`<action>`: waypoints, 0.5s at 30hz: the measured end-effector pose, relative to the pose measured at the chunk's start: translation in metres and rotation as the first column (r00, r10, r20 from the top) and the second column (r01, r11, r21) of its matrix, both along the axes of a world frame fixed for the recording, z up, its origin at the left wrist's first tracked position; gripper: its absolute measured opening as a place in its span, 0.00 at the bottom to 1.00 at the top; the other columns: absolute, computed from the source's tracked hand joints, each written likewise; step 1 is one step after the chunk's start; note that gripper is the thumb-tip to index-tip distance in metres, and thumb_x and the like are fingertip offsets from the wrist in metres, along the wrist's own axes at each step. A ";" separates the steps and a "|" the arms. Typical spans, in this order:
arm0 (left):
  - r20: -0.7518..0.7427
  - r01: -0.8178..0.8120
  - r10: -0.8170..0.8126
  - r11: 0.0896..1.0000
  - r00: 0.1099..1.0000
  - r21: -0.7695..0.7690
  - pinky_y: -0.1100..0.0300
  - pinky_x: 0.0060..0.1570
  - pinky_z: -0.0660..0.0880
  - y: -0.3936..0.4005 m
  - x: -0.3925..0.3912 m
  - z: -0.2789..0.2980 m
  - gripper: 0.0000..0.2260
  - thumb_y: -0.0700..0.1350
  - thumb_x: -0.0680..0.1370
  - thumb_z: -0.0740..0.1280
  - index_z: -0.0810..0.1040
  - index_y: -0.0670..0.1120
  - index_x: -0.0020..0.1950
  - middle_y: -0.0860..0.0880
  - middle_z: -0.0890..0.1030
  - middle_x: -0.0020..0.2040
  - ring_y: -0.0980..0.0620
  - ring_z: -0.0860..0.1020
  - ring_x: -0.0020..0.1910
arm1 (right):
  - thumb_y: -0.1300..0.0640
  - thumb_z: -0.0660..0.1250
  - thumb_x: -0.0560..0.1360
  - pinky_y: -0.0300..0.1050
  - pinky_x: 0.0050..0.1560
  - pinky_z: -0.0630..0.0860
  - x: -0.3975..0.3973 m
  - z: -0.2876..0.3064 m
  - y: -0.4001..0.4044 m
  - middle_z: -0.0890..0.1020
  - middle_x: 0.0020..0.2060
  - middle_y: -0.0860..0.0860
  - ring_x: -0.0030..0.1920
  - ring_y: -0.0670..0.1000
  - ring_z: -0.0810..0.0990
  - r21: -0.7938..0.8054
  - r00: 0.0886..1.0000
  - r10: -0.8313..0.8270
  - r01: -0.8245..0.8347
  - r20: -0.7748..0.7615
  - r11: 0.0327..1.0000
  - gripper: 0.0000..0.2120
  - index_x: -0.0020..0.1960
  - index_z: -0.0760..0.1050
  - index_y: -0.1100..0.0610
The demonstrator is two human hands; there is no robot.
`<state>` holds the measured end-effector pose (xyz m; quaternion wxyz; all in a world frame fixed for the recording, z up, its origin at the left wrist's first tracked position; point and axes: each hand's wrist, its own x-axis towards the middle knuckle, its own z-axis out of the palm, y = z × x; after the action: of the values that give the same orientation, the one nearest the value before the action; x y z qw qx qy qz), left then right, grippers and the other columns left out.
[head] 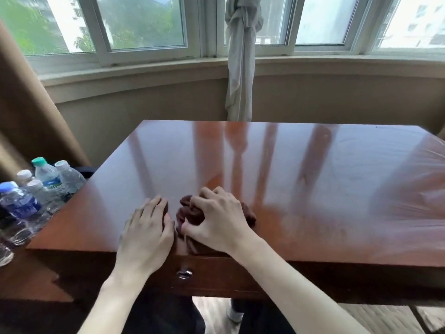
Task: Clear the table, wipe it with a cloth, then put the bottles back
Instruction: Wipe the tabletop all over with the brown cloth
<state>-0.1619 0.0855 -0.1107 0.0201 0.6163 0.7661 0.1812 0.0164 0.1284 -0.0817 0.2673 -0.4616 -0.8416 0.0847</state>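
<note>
A glossy red-brown wooden table (265, 165) fills the middle of the head view. A dark brown cloth (192, 213) lies bunched near its front edge. My right hand (216, 218) grips the cloth with curled fingers. My left hand (149, 227) lies beside it with straight fingers pressing on the cloth's left part and the tabletop. Several clear plastic water bottles (45, 182) stand off the table at the left, on a lower surface; one has a green cap, another a blue cap.
A drawer with a metal pull (185, 273) sits under the table's front edge. A brown curtain (21, 112) hangs at the left. A knotted white curtain (240, 56) hangs behind the table before the windows. More bottles (14, 232) lie at the far left edge.
</note>
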 end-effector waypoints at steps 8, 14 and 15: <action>0.011 -0.021 0.020 1.000 1.000 0.018 0.48 0.75 0.62 0.000 0.006 0.005 0.23 0.53 0.82 0.58 0.71 0.47 0.76 0.49 0.71 0.75 0.47 0.67 0.75 | 0.36 0.65 0.69 0.54 0.53 0.73 -0.010 0.013 0.041 0.81 0.48 0.50 0.52 0.61 0.78 0.019 0.934 -0.350 0.349 0.066 0.937 0.20 0.49 0.81 0.50; 0.313 0.124 -0.162 0.983 0.936 0.138 0.52 0.78 0.59 -0.011 0.013 0.017 0.19 0.52 0.83 0.60 0.73 0.51 0.74 0.55 0.71 0.75 0.56 0.63 0.77 | 0.37 0.66 0.68 0.46 0.47 0.73 0.049 0.001 -0.043 0.77 0.41 0.44 0.45 0.52 0.76 0.054 0.980 -0.193 0.196 -0.053 0.979 0.14 0.43 0.78 0.46; 0.345 0.181 -0.232 0.968 0.910 0.174 0.53 0.78 0.58 -0.012 0.028 0.023 0.19 0.52 0.83 0.60 0.74 0.52 0.73 0.58 0.71 0.74 0.58 0.62 0.77 | 0.36 0.66 0.67 0.47 0.47 0.73 0.076 0.000 -0.031 0.76 0.41 0.44 0.46 0.52 0.77 0.050 0.958 -0.285 0.287 -0.040 0.957 0.15 0.42 0.77 0.46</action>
<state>-0.1340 0.0737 -0.0878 0.1372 0.6499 0.6650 0.3413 0.0926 0.0977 -0.0814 0.3029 -0.5695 -0.7636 0.0292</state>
